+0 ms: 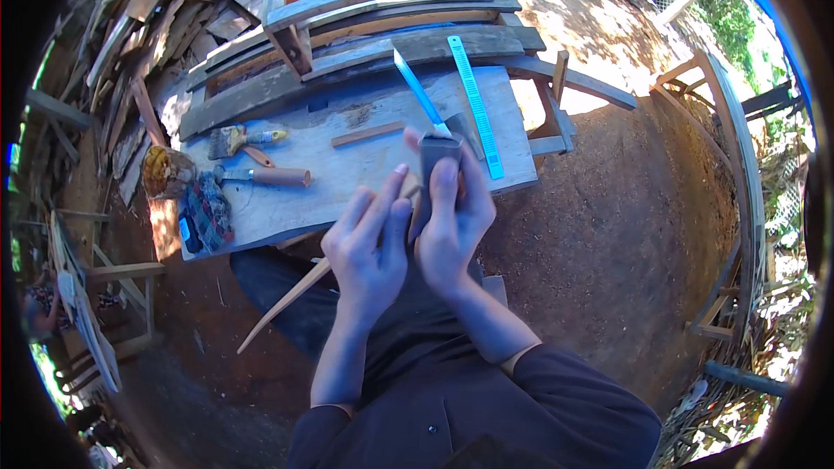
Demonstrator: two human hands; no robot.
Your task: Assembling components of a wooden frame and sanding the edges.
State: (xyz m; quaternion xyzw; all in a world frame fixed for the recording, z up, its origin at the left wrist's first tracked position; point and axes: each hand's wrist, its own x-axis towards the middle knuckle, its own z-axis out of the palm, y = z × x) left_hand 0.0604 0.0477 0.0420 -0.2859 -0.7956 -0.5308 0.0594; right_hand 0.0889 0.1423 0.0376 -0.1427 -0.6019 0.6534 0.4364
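Note:
My left hand (369,243), fingers curled, grips a long, tapered, light wooden piece (282,308) that extends down-left past the bench edge. My right hand (456,226) is closed round a dark flat block (439,146), thumb on its face, held against the wooden piece's upper part, which is mostly hidden. Behind them on the wooden bench (308,208) lie a turquoise bar with a pale tip (417,87), a perforated ruler-like strip (476,113), a thin wood strip (365,133), paintbrushes (228,141), a wooden-handled tool (280,175) and a plaid cloth (213,208).
Slatted timber benches (347,61) stand behind the workbench. Split boards (200,9) are piled at upper left, with wooden frames (122,271) below them and another frame (734,165) at right. Part of another person (42,304) shows at far left. Dirt floor (599,278) surrounds the bench.

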